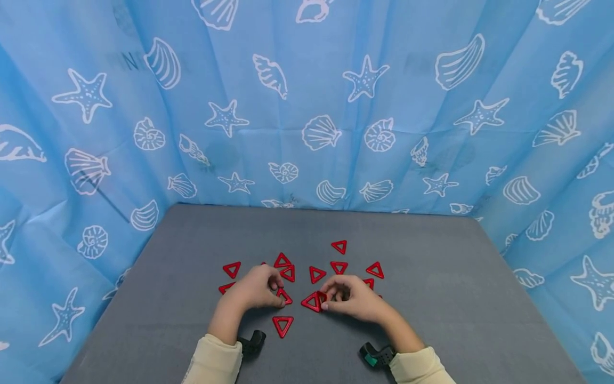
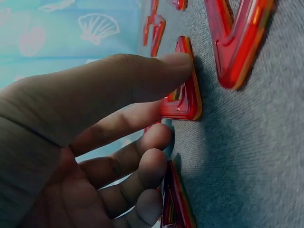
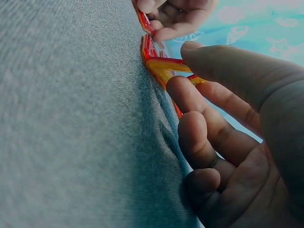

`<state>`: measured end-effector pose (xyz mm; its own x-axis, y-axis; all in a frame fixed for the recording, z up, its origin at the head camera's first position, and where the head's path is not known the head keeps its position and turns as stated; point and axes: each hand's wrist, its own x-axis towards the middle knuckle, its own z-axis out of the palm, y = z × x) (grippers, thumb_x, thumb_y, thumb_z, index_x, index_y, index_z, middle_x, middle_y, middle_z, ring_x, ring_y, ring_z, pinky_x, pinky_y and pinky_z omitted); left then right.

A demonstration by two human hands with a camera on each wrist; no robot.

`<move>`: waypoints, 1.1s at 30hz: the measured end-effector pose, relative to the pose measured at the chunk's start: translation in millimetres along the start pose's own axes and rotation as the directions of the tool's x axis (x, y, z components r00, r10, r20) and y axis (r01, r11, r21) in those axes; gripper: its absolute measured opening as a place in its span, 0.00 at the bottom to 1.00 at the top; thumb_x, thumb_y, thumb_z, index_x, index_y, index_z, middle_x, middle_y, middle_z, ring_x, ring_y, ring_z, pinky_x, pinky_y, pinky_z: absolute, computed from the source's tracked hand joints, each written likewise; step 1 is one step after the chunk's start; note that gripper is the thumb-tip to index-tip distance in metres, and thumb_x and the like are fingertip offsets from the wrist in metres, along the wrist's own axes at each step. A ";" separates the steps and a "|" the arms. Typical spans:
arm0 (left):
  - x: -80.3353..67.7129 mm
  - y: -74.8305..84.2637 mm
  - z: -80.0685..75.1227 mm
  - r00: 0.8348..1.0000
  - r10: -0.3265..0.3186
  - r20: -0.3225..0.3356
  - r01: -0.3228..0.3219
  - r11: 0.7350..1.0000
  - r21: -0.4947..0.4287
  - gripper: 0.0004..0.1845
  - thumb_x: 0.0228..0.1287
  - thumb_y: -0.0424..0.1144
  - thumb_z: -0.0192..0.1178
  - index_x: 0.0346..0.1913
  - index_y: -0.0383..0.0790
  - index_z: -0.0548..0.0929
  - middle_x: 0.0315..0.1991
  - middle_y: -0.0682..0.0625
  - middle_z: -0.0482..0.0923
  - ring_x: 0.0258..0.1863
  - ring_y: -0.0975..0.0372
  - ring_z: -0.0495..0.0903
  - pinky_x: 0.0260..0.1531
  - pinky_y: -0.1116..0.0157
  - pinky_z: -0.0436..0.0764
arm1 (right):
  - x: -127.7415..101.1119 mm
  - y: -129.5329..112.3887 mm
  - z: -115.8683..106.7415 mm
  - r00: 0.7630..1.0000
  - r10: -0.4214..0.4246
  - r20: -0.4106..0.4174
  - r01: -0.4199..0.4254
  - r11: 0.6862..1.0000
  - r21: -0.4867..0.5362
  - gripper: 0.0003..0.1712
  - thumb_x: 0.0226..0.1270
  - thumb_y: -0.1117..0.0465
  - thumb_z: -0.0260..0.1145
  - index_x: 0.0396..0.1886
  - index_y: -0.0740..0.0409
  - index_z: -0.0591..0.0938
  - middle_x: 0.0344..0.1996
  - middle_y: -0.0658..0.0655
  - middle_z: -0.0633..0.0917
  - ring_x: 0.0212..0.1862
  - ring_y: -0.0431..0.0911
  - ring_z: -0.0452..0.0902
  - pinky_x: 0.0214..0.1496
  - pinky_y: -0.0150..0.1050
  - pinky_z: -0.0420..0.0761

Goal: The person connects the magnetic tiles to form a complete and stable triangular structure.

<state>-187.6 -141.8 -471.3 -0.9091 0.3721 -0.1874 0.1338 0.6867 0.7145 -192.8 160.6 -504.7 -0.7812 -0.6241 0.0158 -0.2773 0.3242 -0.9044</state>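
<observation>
Red translucent triangular frame tiles lie spread over the grey table. My left hand pinches one red triangle tile between thumb and index finger, low against the table. With thumb and fingers my right hand holds another triangle tile, tilted up from the surface. Its lower edge meets a flat triangle tile just to its left; whether the two are joined cannot be told. Nearest the front edge, between the hands, lies a loose triangle tile. Some tiles are partly hidden behind both hands.
Several more tiles lie beyond the hands, among them one tile farthest back and one tile at the right. The grey table backs onto a blue shell-print curtain. Each wrist wears a black camera.
</observation>
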 end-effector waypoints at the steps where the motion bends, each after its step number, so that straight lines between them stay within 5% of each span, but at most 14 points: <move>1: 0.3 0.8 0.8 1.000 0.008 -0.002 -0.008 1.000 -0.005 0.15 0.53 0.32 0.81 0.38 0.39 0.83 0.35 0.45 0.78 0.36 0.58 0.74 0.33 0.60 0.76 | -0.1 0.6 0.1 1.000 -0.004 0.001 0.004 1.000 0.001 0.15 0.69 0.59 0.77 0.51 0.57 0.86 0.36 0.55 0.88 0.29 0.37 0.75 0.34 0.33 0.79; 15: 7.9 8.1 17.4 0.996 0.054 -0.066 -0.055 0.998 -0.003 0.19 0.58 0.37 0.80 0.38 0.42 0.76 0.23 0.51 0.75 0.21 0.62 0.74 0.26 0.62 0.74 | 1.7 1.2 3.7 1.000 -0.008 -0.007 0.008 1.000 -0.010 0.14 0.69 0.59 0.77 0.51 0.57 0.86 0.36 0.55 0.88 0.29 0.36 0.75 0.33 0.33 0.80; 33: 14.2 18.6 31.3 0.983 0.123 -0.134 -0.116 0.992 0.054 0.14 0.64 0.39 0.76 0.37 0.46 0.78 0.26 0.57 0.77 0.22 0.64 0.74 0.27 0.64 0.74 | 0.8 0.3 4.2 1.000 -0.024 -0.010 0.024 1.000 -0.004 0.13 0.70 0.60 0.76 0.51 0.58 0.86 0.36 0.55 0.89 0.29 0.36 0.75 0.33 0.32 0.79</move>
<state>-185.7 -104.2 -481.8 -0.9305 0.3662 -0.0060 0.2597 0.6711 0.6944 -191.2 157.2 -506.8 -0.7797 -0.6248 0.0420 -0.2983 0.3117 -0.9021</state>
